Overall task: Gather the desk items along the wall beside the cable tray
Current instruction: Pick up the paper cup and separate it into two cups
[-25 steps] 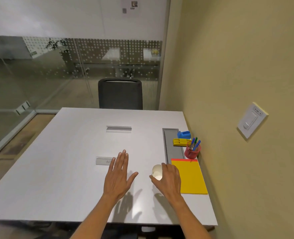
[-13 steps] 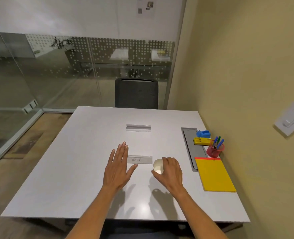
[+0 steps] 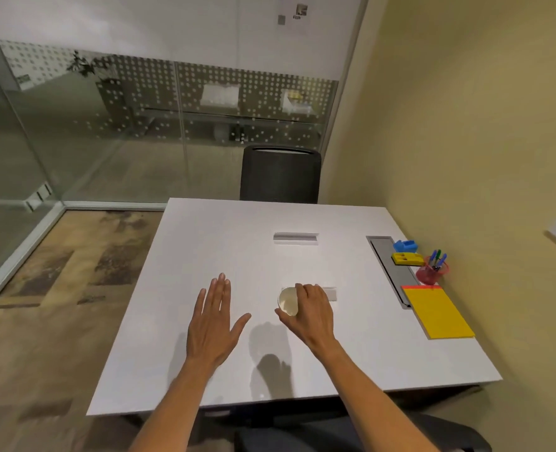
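White cup (image 3: 287, 301) at middle of worktop (image 3: 224, 243), right hand (image 3: 312, 313) curled round it, left hand (image 3: 213, 324) spread flat, fingers straight, cable tray (image 3: 392, 272) well apart to right, blue holder (image 3: 404, 246), yellow holder (image 3: 407, 258), red pen pot (image 3: 431, 274), yellow notepad (image 3: 438, 313) between tray and wall (image 3: 466, 158)

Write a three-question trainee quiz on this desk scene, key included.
1. True or false: the right hand grips the small white paper cup.
2. Which of these lies nearest the person? A blue plastic holder; B red translucent pen pot; C flat yellow rectangular notepad.
3. Fill in: the left hand, fingers straight, holds ___.
Key: 1 true; 2 C; 3 nothing.
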Tool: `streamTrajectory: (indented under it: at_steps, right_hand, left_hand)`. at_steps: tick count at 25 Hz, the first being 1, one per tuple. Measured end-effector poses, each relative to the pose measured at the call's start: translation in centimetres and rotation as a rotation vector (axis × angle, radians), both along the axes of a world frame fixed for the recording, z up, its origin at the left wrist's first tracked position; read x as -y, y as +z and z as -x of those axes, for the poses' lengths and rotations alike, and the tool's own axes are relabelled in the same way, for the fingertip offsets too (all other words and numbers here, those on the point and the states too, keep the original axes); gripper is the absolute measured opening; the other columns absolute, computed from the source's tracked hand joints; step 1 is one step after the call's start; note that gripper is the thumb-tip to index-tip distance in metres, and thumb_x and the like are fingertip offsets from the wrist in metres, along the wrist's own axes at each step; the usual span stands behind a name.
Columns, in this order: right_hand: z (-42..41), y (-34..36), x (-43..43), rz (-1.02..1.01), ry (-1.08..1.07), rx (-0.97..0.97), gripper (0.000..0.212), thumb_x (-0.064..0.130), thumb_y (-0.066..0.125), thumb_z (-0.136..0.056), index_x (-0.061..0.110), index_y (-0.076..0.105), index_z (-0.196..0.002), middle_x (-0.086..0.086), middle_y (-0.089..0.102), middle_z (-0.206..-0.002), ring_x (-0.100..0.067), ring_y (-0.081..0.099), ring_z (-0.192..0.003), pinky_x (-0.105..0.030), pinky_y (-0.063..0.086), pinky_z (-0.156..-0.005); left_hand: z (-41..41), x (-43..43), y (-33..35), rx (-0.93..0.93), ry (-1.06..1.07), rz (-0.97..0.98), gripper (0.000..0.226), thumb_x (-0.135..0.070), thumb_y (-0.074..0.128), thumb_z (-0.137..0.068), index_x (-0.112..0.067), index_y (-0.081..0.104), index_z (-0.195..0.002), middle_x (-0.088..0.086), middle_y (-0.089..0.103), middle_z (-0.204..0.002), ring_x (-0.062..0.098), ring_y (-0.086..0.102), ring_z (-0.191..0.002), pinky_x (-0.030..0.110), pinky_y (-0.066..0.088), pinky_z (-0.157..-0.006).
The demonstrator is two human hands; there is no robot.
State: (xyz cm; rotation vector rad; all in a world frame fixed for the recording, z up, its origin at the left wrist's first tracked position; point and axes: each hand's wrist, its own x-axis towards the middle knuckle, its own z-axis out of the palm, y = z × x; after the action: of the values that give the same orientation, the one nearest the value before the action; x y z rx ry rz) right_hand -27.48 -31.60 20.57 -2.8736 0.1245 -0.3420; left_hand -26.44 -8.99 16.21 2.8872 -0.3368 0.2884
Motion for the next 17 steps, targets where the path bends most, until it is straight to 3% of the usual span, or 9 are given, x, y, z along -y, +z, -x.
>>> streamTrajectory:
  at_steps: [6, 9, 17]
  right_hand:
    - [-0.1, -0.1, -2.4, 0.001, -0.004, -0.007, 0.065, 0.063, 0.059, -0.071, 0.012, 0.059, -0.110, -0.002, 0.063, -0.100, -0.025, 0.055, -0.097, -0.033, 0.048, -0.088]
    - [-1.0, -0.2, -2.5, -0.024, -0.013, -0.011, 0.066, 0.063, 0.059, -0.072, 0.011, 0.059, -0.114, -0.002, 0.063, -0.103, -0.025, 0.054, -0.102, -0.034, 0.047, -0.092]
    - [-4.8, -2.4, -4.7, -0.045, 0.015, -0.036, 0.064, 0.065, 0.059, -0.070, 0.013, 0.060, -0.107, -0.001, 0.063, -0.098, -0.024, 0.056, -0.094, -0.032, 0.047, -0.086]
  left_hand:
    - [-1.0, -1.0, 0.7, -0.012, -0.039, 0.002, 0.088, -0.067, 0.032, -0.098, -0.009, 0.011, -0.160, 0.006, 0.006, -0.170, 0.023, 0.008, -0.158, 0.039, 0.002, -0.127]
    - [-1.9, -1.6, 1.2, -0.026, -0.046, -0.013, 0.087, -0.067, 0.028, -0.098, -0.010, 0.009, -0.161, 0.006, 0.005, -0.170, 0.023, 0.006, -0.158, 0.038, 0.000, -0.127]
    - [-4.5, -2.7, 0.2, -0.013, -0.045, 0.023, 0.089, -0.070, 0.019, -0.095, -0.009, 0.012, -0.160, 0.006, 0.007, -0.169, 0.025, 0.010, -0.157, 0.034, -0.005, -0.126]
